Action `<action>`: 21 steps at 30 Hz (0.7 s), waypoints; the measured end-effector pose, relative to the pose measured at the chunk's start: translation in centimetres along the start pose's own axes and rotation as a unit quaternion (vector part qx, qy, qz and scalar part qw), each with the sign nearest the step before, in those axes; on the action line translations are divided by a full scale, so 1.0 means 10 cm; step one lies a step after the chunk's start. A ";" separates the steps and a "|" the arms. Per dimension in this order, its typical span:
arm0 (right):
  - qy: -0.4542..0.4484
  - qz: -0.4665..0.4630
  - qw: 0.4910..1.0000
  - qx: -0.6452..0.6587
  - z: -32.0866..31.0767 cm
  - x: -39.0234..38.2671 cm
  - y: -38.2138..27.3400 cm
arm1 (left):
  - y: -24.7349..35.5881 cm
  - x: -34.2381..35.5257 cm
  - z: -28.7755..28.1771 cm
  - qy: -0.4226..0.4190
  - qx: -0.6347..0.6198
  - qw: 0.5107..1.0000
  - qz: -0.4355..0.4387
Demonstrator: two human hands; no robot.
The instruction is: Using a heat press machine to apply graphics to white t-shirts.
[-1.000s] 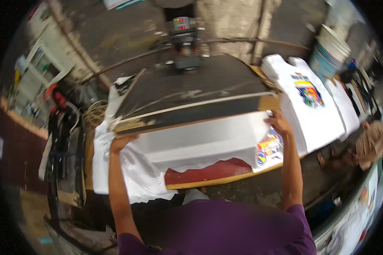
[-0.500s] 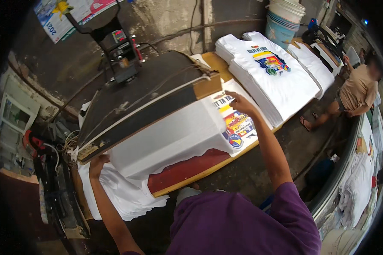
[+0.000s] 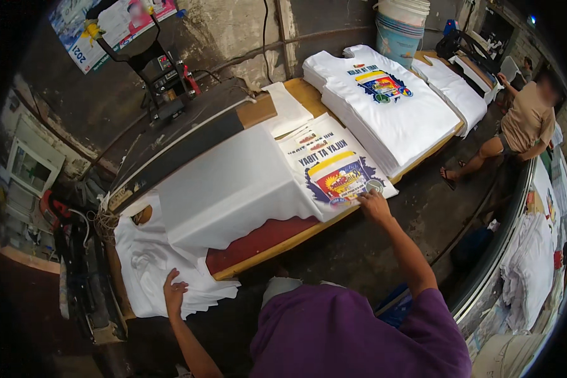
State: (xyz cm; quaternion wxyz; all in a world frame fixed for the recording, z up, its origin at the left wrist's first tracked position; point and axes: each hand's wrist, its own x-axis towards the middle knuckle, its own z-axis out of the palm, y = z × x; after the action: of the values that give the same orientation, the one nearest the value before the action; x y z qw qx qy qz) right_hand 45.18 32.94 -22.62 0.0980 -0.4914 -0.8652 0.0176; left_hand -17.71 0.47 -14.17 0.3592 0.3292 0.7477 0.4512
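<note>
My left hand [image 3: 176, 291] is raised just over a heap of white T-shirts [image 3: 146, 252] at the table's left end. Its fingers are apart and hold nothing. Fingertips of my right hand [image 3: 375, 206] pinch the near right corner of a printed transfer sheet [image 3: 343, 173], the top one of a stack with colourful mirrored designs. Left of that stack, a plain white cloth [image 3: 233, 186] is draped over a red-topped board [image 3: 258, 246]. Along the cloth's far side runs the dark, wide plate of a heat press [image 3: 189, 157].
A tall stack of white printed T-shirts [image 3: 381, 120] stands to the right of the sheets. Behind it is a bucket [image 3: 400, 34]. Black metal frames [image 3: 85, 277] stand at the left. Another person [image 3: 529, 116] sits far right, near a rack of cloths [image 3: 528, 277].
My left hand has left the press plate's corner and come down over the shirts. My right hand moved nearer, to the sheet's near corner. The press plate shifted back, showing more sheets.
</note>
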 end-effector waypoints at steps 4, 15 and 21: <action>0.101 0.220 0.942 0.230 -0.45 0.06 0.02 | -0.06 -0.28 0.64 -0.028 0.129 0.991 0.037; 0.221 0.307 0.419 0.825 -1.40 -0.88 -1.61 | 1.15 -1.15 3.26 -0.424 -0.520 0.712 -0.205; 0.258 0.279 0.456 0.805 -1.69 -1.48 -1.50 | 1.52 -1.29 3.11 -0.268 -0.504 0.802 -0.173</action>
State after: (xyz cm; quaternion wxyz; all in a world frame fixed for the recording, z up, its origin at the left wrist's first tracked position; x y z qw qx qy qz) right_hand 43.00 11.46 -6.46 0.6589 -0.3906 -0.2178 0.6049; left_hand 17.58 9.28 -7.65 0.7327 0.0744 0.3333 0.5887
